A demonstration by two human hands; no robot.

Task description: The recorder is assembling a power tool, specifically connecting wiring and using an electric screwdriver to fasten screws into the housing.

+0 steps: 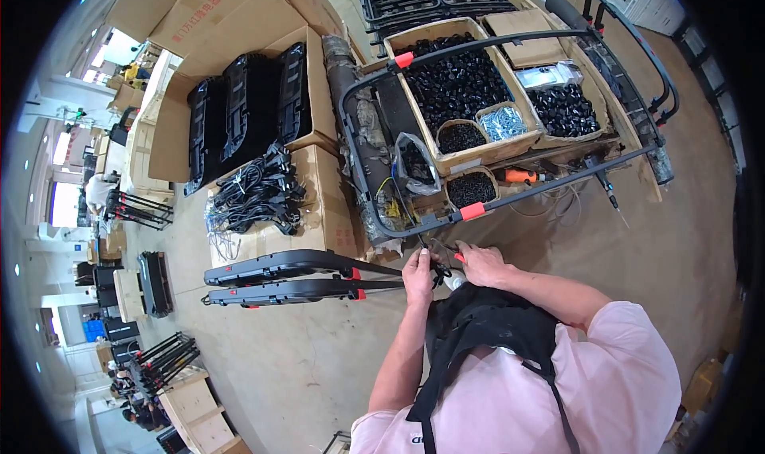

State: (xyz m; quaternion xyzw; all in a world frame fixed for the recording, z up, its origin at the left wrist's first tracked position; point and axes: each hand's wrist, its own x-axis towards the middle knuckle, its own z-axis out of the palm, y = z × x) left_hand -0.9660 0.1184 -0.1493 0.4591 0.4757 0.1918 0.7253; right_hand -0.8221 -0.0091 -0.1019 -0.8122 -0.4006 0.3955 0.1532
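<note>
My left hand (pixel 417 276) and my right hand (pixel 480 263) are close together just below the near rail of a black tubular metal frame (pixel 446 221) with red-orange clips. Both hands pinch a small dark part (pixel 440 269) between them; its exact shape is too small to tell. Two long black folded frame arms with red tabs (pixel 279 279) lie to the left, their ends reaching my left hand. I wear a pink shirt and a black apron.
Cardboard boxes of small black parts (pixel 456 84) and a tub of silver screws (pixel 502 123) sit inside the frame. An orange-handled tool (pixel 522 176) lies nearby. Left are a bundle of black cables (pixel 255 195) on a carton and black moulded panels (pixel 247 107).
</note>
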